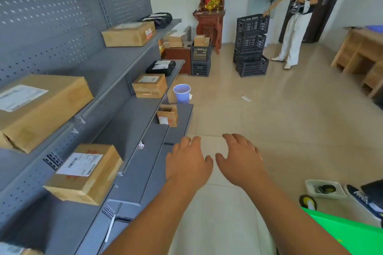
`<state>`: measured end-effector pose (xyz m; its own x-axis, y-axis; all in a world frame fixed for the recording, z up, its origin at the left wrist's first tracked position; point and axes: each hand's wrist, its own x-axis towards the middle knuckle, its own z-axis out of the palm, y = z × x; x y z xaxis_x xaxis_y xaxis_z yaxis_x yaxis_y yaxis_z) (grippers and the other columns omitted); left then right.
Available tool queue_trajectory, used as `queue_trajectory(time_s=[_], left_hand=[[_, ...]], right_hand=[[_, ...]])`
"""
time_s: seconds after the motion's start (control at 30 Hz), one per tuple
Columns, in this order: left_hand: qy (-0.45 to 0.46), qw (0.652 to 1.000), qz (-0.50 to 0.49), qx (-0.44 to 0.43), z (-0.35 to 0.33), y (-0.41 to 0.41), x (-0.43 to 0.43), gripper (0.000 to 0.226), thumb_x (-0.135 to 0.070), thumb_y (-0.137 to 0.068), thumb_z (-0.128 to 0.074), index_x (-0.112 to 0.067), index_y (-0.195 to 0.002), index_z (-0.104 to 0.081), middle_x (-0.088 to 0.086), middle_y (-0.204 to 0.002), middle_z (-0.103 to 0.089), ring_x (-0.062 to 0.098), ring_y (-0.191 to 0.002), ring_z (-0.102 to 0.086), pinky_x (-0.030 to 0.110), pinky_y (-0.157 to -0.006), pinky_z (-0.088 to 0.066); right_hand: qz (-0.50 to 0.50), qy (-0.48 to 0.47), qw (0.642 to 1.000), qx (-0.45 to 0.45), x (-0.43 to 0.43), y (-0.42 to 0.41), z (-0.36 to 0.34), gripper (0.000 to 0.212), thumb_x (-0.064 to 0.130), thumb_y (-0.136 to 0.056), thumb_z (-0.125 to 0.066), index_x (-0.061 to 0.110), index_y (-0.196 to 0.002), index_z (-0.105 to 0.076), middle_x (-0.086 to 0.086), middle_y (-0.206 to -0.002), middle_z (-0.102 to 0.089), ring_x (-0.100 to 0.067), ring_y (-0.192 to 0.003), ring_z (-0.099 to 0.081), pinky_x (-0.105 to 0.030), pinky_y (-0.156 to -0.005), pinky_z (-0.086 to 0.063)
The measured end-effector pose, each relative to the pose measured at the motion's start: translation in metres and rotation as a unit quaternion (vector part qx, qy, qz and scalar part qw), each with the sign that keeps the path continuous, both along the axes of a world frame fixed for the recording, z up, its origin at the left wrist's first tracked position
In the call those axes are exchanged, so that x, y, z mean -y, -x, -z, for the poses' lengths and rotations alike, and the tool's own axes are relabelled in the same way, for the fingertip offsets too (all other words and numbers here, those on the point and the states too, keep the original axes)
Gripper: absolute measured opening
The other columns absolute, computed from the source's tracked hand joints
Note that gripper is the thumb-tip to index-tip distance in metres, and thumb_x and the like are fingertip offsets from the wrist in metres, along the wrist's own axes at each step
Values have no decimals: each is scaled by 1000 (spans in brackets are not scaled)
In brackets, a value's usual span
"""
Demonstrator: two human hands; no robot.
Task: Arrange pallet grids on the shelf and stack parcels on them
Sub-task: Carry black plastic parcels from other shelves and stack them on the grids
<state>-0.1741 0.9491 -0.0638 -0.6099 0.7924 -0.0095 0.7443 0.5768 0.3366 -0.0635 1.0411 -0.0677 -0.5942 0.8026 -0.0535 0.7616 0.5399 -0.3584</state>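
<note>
A grey metal shelf unit (116,62) with a pegboard back runs along the left. Cardboard parcels lie on its tiers: a large one (39,109) at the near left, one with a white label (87,174) below it, one on the top tier (129,34), a smaller one (149,85) further along. A small open box (167,114) stands on the bottom ledge. Black bagged parcels (160,67) lie behind. Both my hands hang empty over the floor, palms down, fingers relaxed: my left hand (187,161) beside the shelf's bottom ledge, my right hand (241,159) next to it.
Stacked black plastic crates (251,45) stand across the room, a person (296,20) touching the top one. Two more crates (200,61) sit by a red wooden cabinet (209,22). A blue bucket (182,93), wooden furniture (360,51) at right, a green sheet (348,232) and a shoe (364,198) are nearby.
</note>
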Motion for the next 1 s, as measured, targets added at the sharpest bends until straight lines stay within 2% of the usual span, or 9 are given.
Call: queue_trajectory(time_s=[0.3, 0.5, 0.7, 0.83, 1.0], left_hand=[[-8, 1000, 2, 10, 3, 128, -137, 53, -46, -97, -49, -26, -145, -39, 0, -146, -39, 25, -129, -43, 43, -100, -40], [-18, 1000, 24, 1, -1, 203, -233, 46, -45, -96, -50, -25, -136, -45, 1, -135, -49, 25, -124, -46, 44, -96, -43], [-5, 999, 51, -2, 8, 248, -335, 56, -46, -95, -50, -26, -147, -39, 1, -140, -46, 26, -129, -44, 43, -99, -43], [10, 999, 51, -10, 13, 270, -408, 54, -46, -95, -50, -26, -145, -41, 1, -138, -47, 27, -126, -46, 42, -96, -43], [10, 1000, 19, -16, 11, 298, -496, 44, -45, -93, -52, -25, -131, -47, 2, -131, -50, 28, -121, -48, 42, -91, -44]], right_hand=[[20, -14, 1000, 4, -136, 120, 2, 62, 47, -97, -47, 30, -154, -27, 4, -161, -28, -22, -148, -24, -49, -120, -20], [58, -19, 998, -10, -218, 184, -2, 60, 46, -97, -45, 29, -153, -29, 6, -158, -33, -19, -145, -30, -43, -119, -23], [78, -7, 997, -11, -311, 225, 10, 60, 46, -97, -46, 27, -152, -31, 4, -157, -35, -21, -144, -32, -45, -118, -25], [76, -2, 997, -6, -386, 249, 20, 60, 47, -97, -44, 28, -152, -30, 5, -157, -34, -21, -144, -32, -47, -117, -25], [39, -10, 999, -4, -485, 282, 19, 60, 48, -96, -45, 28, -151, -32, 4, -156, -36, -22, -142, -34, -48, -115, -28]])
